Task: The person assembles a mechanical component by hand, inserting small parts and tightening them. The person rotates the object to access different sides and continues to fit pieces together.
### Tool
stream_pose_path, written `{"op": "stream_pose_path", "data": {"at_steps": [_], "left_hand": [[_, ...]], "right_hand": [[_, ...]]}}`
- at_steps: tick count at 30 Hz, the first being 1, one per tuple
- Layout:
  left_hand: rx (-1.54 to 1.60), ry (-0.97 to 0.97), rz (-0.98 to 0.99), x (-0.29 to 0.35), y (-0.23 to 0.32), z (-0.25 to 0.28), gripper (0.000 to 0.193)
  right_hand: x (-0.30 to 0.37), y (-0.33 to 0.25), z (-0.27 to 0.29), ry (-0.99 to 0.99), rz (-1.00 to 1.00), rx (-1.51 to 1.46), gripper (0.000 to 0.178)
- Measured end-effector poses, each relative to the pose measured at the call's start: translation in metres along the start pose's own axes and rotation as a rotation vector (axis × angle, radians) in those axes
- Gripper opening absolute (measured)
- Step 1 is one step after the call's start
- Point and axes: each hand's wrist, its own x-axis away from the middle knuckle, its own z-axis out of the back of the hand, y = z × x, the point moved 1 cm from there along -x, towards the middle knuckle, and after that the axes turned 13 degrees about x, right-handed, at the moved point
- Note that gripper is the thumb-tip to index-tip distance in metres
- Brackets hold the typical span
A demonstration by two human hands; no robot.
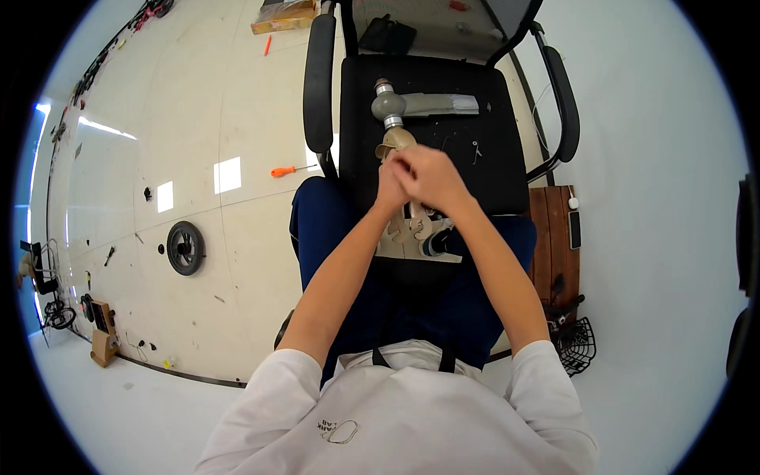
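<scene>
My left hand point(388, 188) and my right hand point(435, 179) meet over the seat of a black office chair point(360, 103). Both have their fingers closed and pressed together; whatever lies between them is hidden. Just beyond the fingertips is a beige curved shell point(398, 139), joined by metal collars to a grey rounded joint point(388, 105). A grey flat arm point(439, 104) reaches right from that joint. Below my hands, beige hooked pieces point(400, 231) and a dark part with a blue band point(434, 244) show between my knees. Small metal pieces point(476, 152) lie on the seat.
Armrests point(319, 83) flank the seat. On the tiled floor at left lie an orange screwdriver point(283, 171) and a black wheel point(185, 248). At right, a wooden board point(549, 229) carries a phone point(575, 229), near a black wire basket point(576, 348).
</scene>
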Motion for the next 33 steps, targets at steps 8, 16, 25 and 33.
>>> {"op": "stream_pose_path", "data": {"at_steps": [8,16,25,33], "left_hand": [[0.122,-0.047,0.485,-0.011,0.021,0.018,0.038],[0.14,0.044,0.498,-0.009,0.007,0.013,0.045],[0.119,0.033,0.442,-0.012,0.022,0.018,0.045],[0.1,0.008,0.435,-0.013,0.024,0.005,0.044]], "right_hand": [[0.04,0.081,0.007,0.139,-0.543,-0.077,0.021],[0.167,0.019,0.03,0.205,-0.702,-0.002,0.031],[0.174,-0.078,0.005,-0.038,-0.184,-0.037,0.026],[0.065,-0.051,0.01,-0.118,0.292,0.228,0.038]]}}
